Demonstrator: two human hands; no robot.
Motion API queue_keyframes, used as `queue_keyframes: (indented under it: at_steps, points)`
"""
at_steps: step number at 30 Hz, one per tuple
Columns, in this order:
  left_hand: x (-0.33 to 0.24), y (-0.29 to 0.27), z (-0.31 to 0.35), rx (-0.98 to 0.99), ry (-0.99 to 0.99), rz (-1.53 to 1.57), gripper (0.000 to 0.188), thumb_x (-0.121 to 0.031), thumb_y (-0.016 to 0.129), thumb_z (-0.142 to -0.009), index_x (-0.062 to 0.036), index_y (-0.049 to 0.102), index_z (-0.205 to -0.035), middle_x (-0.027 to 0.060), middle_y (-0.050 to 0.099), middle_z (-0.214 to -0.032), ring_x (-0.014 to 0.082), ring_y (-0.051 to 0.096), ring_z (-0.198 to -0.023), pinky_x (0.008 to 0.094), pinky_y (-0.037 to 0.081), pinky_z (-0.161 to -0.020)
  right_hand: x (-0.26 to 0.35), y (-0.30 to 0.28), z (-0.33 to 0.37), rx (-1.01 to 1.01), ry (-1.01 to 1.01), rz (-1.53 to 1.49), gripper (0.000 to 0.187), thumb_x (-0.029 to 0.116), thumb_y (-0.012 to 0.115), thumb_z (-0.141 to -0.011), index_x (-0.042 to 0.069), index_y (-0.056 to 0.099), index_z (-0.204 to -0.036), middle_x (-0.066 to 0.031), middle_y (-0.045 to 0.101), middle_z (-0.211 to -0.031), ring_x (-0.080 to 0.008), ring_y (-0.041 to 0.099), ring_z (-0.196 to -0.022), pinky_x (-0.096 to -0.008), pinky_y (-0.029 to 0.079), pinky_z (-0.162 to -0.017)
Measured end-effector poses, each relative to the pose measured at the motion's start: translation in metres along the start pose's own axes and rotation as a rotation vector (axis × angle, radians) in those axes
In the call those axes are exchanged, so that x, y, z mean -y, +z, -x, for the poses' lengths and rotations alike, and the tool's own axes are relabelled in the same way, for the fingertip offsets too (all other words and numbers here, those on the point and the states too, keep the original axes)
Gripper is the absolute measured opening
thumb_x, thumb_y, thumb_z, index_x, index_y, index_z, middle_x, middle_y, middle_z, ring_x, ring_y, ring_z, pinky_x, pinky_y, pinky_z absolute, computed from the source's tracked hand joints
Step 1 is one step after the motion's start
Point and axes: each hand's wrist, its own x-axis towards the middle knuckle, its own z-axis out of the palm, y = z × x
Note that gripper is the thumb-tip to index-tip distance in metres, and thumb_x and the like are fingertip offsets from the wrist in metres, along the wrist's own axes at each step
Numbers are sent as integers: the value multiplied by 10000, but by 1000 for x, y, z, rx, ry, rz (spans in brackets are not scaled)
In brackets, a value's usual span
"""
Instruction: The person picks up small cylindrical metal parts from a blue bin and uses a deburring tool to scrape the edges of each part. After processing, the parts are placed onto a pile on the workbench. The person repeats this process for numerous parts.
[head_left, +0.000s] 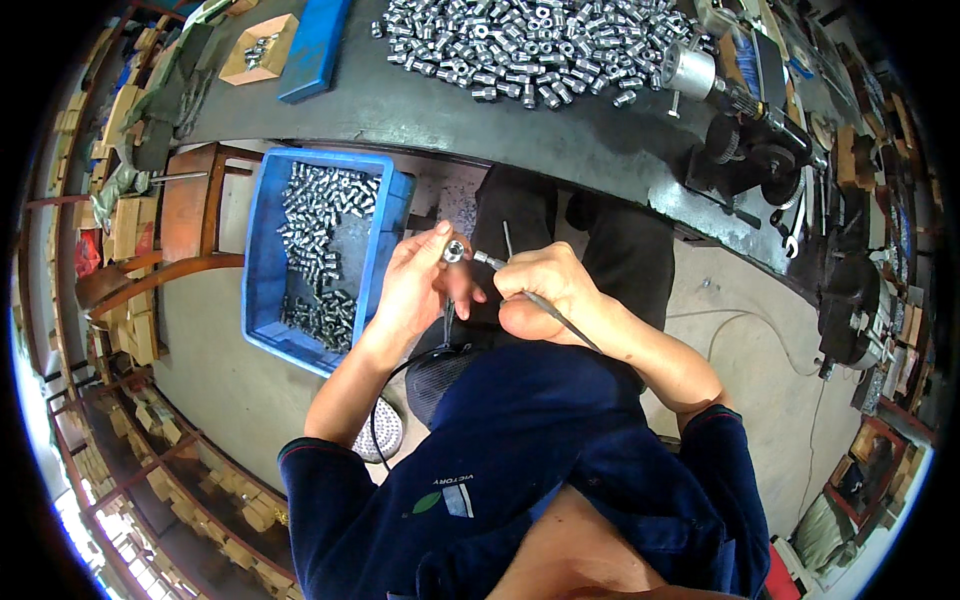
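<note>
My left hand (408, 290) pinches a small silver threaded metal fitting (454, 251) between thumb and fingers, its round open end showing. Facing it from the right, my right hand (548, 285) is closed round a slim hand tool with a silver tip (487, 259). A thin dark rod (507, 238) sticks up beside that fist, and a grey tapering rod (562, 319) runs out below it toward my forearm. Whether these rods belong to one tool is hidden by my fingers. The tip points at the fitting, with a small gap between them.
Left of my hands, a blue plastic bin (384, 250) holds many similar fittings. A large heap of fittings (530, 45) covers the workbench (400, 120) ahead. A small wooden tray (240, 62), a blue box (315, 50) and a bench machine (745, 150) stand there. A black cable (374, 420) hangs near my left arm.
</note>
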Motion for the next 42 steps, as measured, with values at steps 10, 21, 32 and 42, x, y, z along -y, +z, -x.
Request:
queue_keyframes:
  at_steps: [10,21,32,42]
  points:
    - [-10,19,7,-68,264,-480,195,-155,593,-887,27,589,-816,35,552,-575,110,557,-491,245,477,-481,-1,2,4,42,-1,32,188,145,610,-588,44,455,-557,-124,478,-521,-312,526,-484,-382,385,-432]
    - [-16,20,4,121,294,-499,161,-80,609,-862,23,571,-981,66,602,-834,120,596,-681,243,478,-648,-6,6,9,-51,-20,48,184,124,614,-580,52,446,-557,-104,439,-505,-298,498,-462,-392,377,-427]
    - [-14,16,0,223,89,-290,145,-58,628,-837,21,572,-944,52,590,-786,128,610,-662,247,511,-594,-15,9,14,-30,30,-149,371,262,629,-680,38,362,-552,-100,397,-500,-260,461,-443,-338,350,-424]
    - [-14,-3,-14,-130,566,-1043,144,46,622,-685,-4,602,-819,21,558,-680,97,509,-548,220,407,-501,18,-25,29,-138,-30,-115,302,179,578,-648,46,337,-525,-68,322,-499,-211,367,-397,-320,254,-394]
